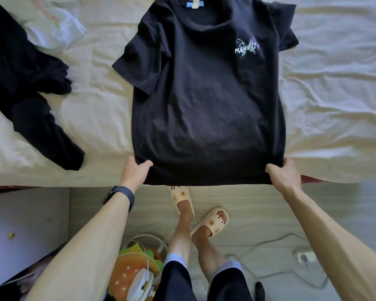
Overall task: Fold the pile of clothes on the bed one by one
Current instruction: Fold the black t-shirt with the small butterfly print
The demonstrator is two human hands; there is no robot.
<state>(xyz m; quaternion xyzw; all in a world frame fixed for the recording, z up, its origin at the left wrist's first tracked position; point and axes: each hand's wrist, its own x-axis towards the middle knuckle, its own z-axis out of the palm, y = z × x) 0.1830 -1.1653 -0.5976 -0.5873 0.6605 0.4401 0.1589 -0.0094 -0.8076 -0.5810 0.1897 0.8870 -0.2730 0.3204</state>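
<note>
The left hand [135, 173] pinched the left corner of the hem of a black T-shirt [204, 109], thumb on top of the cloth, and the right hand [285, 175] gripped the right corner the same way, drawing the hem straight between them. The T-shirt lay spread front up, short sleeves out to either side, with a small white butterfly print [246, 47] on the chest and a blue label [194, 4] at the neck. It rested on the cream, wrinkled sheet of the bed [339, 109], its hem hanging just past the near edge. A crumpled black garment [24, 77] lay well apart to the left, near a white cloth [52, 27]. Below, on the pale floor [265, 216], stood the person's feet in cream slippers [213, 222], and a power strip [305, 256] lay to the right.
</note>
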